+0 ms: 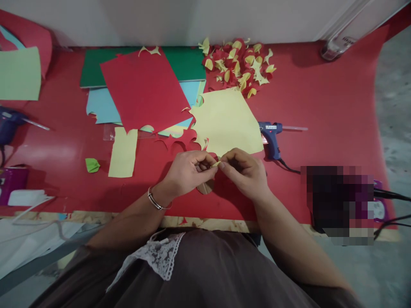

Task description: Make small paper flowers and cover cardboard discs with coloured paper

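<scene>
Between the fingertips of my left hand and my right hand is a small yellow paper piece. Both hands pinch it, close together over the table's front half. Just beyond them lies a large yellow sheet with rounded bites cut from its left edge. Red paper scraps with curved cut-outs sit at that edge. Under my left hand a round brownish piece shows in part; what it is I cannot tell.
Red and yellow cut pieces are heaped at the back. A blue glue gun lies right, another glue gun far left. A red sheet tops stacked paper. Nearer are a yellow strip and a green paper piece.
</scene>
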Available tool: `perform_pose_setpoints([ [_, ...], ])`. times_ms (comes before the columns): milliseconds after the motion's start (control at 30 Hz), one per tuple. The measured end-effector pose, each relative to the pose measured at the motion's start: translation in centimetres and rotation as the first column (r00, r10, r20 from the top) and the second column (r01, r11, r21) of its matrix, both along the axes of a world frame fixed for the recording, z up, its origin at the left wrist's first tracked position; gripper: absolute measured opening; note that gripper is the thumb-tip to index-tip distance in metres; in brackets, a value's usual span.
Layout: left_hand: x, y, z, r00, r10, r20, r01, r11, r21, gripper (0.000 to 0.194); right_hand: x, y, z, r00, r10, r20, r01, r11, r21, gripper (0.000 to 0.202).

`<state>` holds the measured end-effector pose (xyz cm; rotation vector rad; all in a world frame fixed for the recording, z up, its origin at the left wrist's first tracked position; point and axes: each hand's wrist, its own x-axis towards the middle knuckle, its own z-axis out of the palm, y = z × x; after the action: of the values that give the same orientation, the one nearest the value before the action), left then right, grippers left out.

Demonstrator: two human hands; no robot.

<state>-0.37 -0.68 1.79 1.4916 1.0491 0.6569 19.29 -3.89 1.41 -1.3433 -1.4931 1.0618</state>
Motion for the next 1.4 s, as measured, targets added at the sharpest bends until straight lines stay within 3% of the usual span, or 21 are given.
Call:
perform_pose_setpoints([
  [167, -0.1, 0.1, -0.1, 0.999, -0.037, 0.011, 0.037, 0.996, -0.079, 0.013, 0.0, 0.0, -0.1, 1.0, 0.01, 0.007, -0.01, 1.0, -0.011, 0.016],
  [500, -0.2, 0.4, 0.4, 0.998, -0.067, -0.01, 0.067, 0.996, 0.06, 0.011, 0.2, 0.0, 0.1, 0.996, 0.037, -0.082, -0.043, 0.996, -0.072, 0.021],
  [667, -0.2, 0.1, 0.3, 0.996, -0.044, 0.076, 0.049, 0.996, -0.07, 0.016, 0.3, 0.0, 0.1, 0.995, 0.041, -0.092, -0.049, 0.995, -0.084, 0.021],
  [833, -0.6, 0.2, 0.2, 0.985, -0.089, 0.149, 0.122, 0.966, -0.229, 0.025, 0.4, 0.0, 0.0, 0.997, 0.055, -0.061, -0.059, 0.996, -0.07, 0.02],
  [1033, -1.4, 0.7, 0.0, 0.971, -0.163, 0.175, 0.213, 0.92, -0.33, 0.034, 0.3, 0.0, -0.2, 0.997, 0.08, -0.013, -0.08, 0.996, -0.032, 0.02],
  [1200, -1.2, 0.8, 0.1, 0.969, -0.199, 0.149, 0.233, 0.936, -0.262, 0.031, 0.1, 0.0, -0.2, 0.998, 0.069, 0.003, -0.069, 0.997, -0.019, 0.018],
  [1400, -0.2, 0.2, 0.1, 0.987, -0.12, 0.107, 0.139, 0.972, -0.19, 0.015, -0.1, 0.1, 0.1, 1.0, 0.029, -0.002, -0.029, 0.999, -0.019, 0.017],
])
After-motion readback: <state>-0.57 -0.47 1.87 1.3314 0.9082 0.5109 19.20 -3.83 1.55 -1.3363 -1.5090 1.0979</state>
